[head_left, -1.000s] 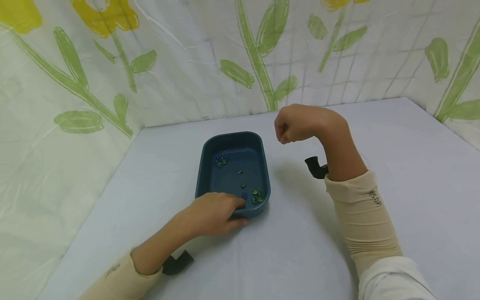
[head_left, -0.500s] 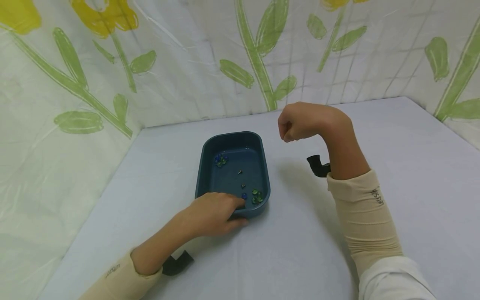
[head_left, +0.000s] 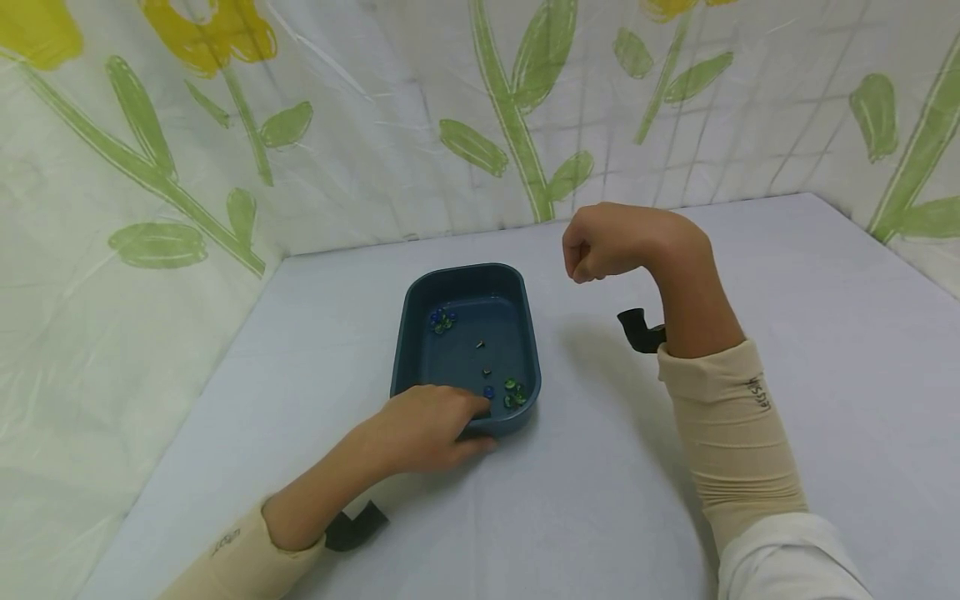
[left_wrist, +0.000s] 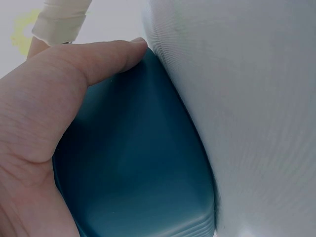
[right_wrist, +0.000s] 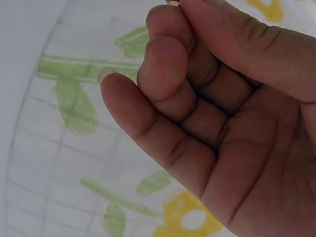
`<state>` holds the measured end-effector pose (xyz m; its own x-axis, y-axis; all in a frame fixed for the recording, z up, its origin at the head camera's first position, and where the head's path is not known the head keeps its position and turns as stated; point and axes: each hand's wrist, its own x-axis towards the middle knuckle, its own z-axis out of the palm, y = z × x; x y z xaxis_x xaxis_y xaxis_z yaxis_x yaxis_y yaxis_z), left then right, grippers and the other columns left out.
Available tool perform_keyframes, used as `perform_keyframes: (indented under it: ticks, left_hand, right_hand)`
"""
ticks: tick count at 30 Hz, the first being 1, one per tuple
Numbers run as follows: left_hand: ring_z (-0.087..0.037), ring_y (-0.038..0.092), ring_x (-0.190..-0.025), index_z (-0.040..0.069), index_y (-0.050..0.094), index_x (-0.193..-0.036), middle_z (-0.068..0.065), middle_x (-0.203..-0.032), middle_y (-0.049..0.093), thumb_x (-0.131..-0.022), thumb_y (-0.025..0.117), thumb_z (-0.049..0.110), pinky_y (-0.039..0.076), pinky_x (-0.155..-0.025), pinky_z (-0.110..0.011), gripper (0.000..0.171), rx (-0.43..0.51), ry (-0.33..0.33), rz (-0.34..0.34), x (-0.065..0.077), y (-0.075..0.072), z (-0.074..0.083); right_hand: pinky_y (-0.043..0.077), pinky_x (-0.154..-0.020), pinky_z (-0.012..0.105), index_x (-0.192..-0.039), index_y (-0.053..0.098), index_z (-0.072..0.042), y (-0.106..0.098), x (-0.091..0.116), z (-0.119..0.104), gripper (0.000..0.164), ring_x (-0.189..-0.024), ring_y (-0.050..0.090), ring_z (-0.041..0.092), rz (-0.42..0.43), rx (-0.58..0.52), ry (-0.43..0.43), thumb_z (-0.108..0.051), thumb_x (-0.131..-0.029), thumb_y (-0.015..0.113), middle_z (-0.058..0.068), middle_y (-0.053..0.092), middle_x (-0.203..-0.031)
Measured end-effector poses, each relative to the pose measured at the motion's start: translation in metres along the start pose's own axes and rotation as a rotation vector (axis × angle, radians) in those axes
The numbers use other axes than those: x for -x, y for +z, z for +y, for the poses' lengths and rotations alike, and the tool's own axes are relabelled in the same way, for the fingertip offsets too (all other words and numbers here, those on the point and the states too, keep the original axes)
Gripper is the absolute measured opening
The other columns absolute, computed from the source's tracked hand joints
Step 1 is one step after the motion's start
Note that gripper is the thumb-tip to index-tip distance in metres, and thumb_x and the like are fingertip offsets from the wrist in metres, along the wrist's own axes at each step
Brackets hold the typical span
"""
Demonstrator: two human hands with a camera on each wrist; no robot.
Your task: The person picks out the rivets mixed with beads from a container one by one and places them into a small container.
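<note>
A dark blue rectangular tray (head_left: pixel 465 333) sits on the table, its near rim gripped by my left hand (head_left: pixel 427 427). The thumb lies along the outer wall in the left wrist view, while the fingers reach over the rim inside. Blue and green glass beads (head_left: pixel 442 321) cluster at the tray's far left. Green beads (head_left: pixel 514 393) lie at its near right, beside a single blue bead (head_left: pixel 489 392). Two tiny brass-coloured pieces (head_left: pixel 481 344) lie mid-tray. Raised right of the tray, my right hand (head_left: pixel 622 237) pinches a tiny shiny gold-coloured piece (right_wrist: pixel 174 3), mostly hidden by thumb and finger.
A white cloth covers the table (head_left: pixel 570 517). Behind it hangs a pale sheet (head_left: pixel 360 125) with painted flowers. Black curved mounts (head_left: pixel 356 527) stick out below both wrists.
My right hand has drifted slightly right and up, away from the tray, still pinching. The left hand, tray and beads have stayed in place.
</note>
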<state>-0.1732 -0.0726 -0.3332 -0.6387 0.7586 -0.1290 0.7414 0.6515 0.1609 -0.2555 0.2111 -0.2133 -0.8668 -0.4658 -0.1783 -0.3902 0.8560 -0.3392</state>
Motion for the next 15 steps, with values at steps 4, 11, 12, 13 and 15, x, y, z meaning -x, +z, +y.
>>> perform_keyframes:
  ticks: [4, 11, 12, 13, 15]
  left_hand:
    - [-0.010, 0.049, -0.064, 0.019, 0.061, -0.085, 0.012, -0.072, 0.054, -0.095, 0.070, 0.038, 0.043, -0.059, -0.028, 0.023, 0.002, 0.003, 0.002, 0.0003, -0.0001, 0.0001]
    - [-0.009, 0.048, -0.064, 0.020, 0.059, -0.083, 0.012, -0.071, 0.052, -0.095, 0.070, 0.037, 0.043, -0.059, -0.028, 0.024, 0.000, 0.023, 0.014, 0.0004, 0.0003, -0.0006]
    - [-0.009, 0.048, -0.064, 0.020, 0.059, -0.083, 0.012, -0.071, 0.052, -0.095, 0.070, 0.038, 0.043, -0.059, -0.028, 0.024, 0.000, 0.023, 0.014, 0.0005, 0.0004, -0.0007]
    - [-0.009, 0.048, -0.064, 0.020, 0.059, -0.083, 0.012, -0.072, 0.053, -0.095, 0.070, 0.038, 0.043, -0.059, -0.028, 0.024, 0.000, 0.022, 0.014, 0.0006, 0.0005, -0.0008]
    - [-0.010, 0.048, -0.064, 0.020, 0.059, -0.083, 0.012, -0.072, 0.053, -0.095, 0.070, 0.038, 0.043, -0.059, -0.028, 0.024, -0.002, 0.021, 0.012, 0.0004, 0.0008, -0.0010]
  right_hand:
    - [0.047, -0.076, 0.042, -0.089, 0.072, -0.011, -0.0009, 0.0014, 0.0000, 0.014, -0.088, 0.057, 0.025, -0.002, -0.003, 0.009, -0.001, -0.091, 0.063, 0.005, 0.066, -0.092]
    - [0.046, -0.077, 0.043, -0.089, 0.072, -0.011, -0.0030, 0.0042, 0.0004, 0.014, -0.089, 0.057, 0.025, 0.002, -0.014, 0.021, 0.000, -0.091, 0.062, 0.005, 0.065, -0.092]
    - [0.046, -0.077, 0.043, -0.089, 0.072, -0.011, -0.0032, 0.0044, 0.0007, 0.014, -0.089, 0.057, 0.025, 0.002, -0.015, 0.021, 0.000, -0.091, 0.062, 0.005, 0.065, -0.091]
    - [0.046, -0.077, 0.043, -0.089, 0.072, -0.011, -0.0033, 0.0047, 0.0008, 0.015, -0.089, 0.057, 0.025, 0.002, -0.016, 0.020, 0.000, -0.091, 0.062, 0.005, 0.066, -0.091]
    - [0.046, -0.077, 0.043, -0.089, 0.072, -0.011, -0.0036, 0.0052, 0.0015, 0.015, -0.089, 0.057, 0.025, 0.004, -0.016, 0.020, 0.000, -0.090, 0.062, 0.005, 0.065, -0.091]
